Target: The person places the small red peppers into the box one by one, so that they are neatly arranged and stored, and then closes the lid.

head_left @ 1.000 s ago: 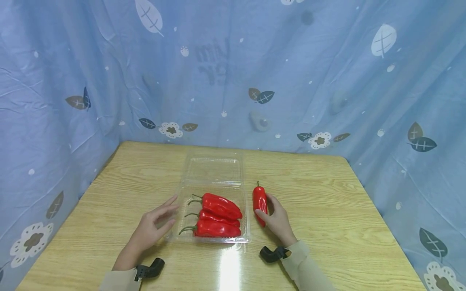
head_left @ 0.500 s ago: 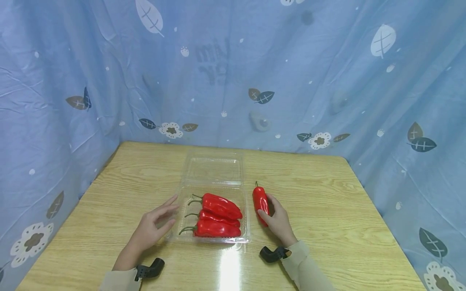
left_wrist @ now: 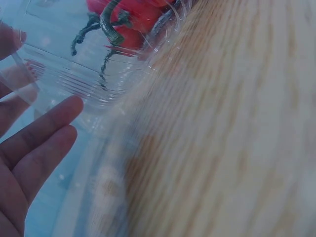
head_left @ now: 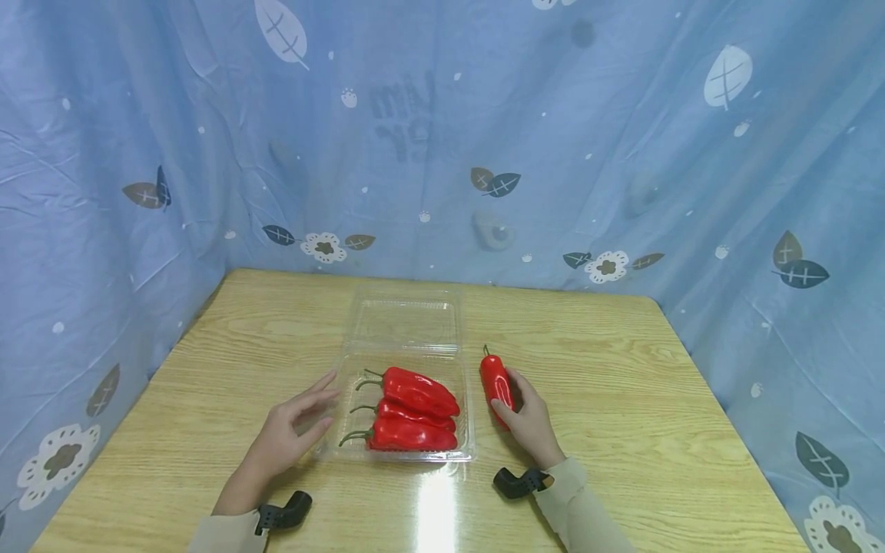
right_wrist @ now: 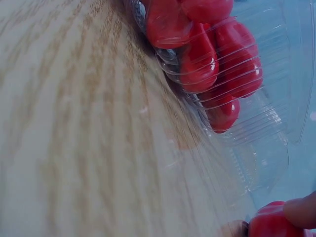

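My right hand (head_left: 528, 418) holds a long red pepper (head_left: 495, 378) by its lower part, green stem pointing away, just right of the clear plastic clamshell box (head_left: 465, 369). In the right wrist view only the fingertips (right_wrist: 302, 211) on this pepper (right_wrist: 271, 222) show, at the lower corner. Several more red peppers (head_left: 413, 435) lie sideways inside the box, stems to the left. Beside the box's left edge is my left hand (head_left: 282, 438), its fingers spread and fairly straight. The left wrist view has its fingertips (left_wrist: 69, 111) close to the clear wall; contact is hard to tell.
The box's lid (head_left: 404, 319) lies folded back, away from me. All of this stands on a light wooden table (head_left: 608, 384). A blue patterned curtain (head_left: 415, 153) hangs behind the table and along both sides.
The pepper in my right hand has turned slightly, its stem end swinging a little to the left. My left hand and the box have stayed in place.
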### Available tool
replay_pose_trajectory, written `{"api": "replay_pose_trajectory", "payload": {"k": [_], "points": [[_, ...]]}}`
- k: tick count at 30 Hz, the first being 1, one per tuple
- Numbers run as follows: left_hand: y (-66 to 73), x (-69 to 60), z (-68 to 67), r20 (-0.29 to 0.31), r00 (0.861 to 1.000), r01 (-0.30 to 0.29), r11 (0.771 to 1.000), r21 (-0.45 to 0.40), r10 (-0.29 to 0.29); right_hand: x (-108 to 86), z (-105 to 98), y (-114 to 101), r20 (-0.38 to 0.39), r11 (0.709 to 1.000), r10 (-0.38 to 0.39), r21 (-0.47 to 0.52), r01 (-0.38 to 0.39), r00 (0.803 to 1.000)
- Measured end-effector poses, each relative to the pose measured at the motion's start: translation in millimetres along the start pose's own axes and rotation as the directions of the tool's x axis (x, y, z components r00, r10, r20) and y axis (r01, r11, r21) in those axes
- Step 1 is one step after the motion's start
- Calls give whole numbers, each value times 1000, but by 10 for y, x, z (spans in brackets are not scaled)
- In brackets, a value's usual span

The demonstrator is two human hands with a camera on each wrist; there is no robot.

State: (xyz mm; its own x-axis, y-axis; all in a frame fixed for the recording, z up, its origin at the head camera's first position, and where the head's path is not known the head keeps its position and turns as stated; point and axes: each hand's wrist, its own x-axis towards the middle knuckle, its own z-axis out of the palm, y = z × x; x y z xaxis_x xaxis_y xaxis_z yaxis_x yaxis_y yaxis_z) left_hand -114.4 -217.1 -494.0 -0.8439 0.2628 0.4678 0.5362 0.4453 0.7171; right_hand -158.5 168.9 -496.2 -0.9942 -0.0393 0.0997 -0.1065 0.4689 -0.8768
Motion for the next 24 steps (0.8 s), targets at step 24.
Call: {"api": "replay_pose_trajectory", "payload": {"k": [24], "points": [[31, 6, -11, -4, 1000, -11, 1000, 6, 11, 36, -27, 117, -63, 996, 6, 92, 0, 998]]}}
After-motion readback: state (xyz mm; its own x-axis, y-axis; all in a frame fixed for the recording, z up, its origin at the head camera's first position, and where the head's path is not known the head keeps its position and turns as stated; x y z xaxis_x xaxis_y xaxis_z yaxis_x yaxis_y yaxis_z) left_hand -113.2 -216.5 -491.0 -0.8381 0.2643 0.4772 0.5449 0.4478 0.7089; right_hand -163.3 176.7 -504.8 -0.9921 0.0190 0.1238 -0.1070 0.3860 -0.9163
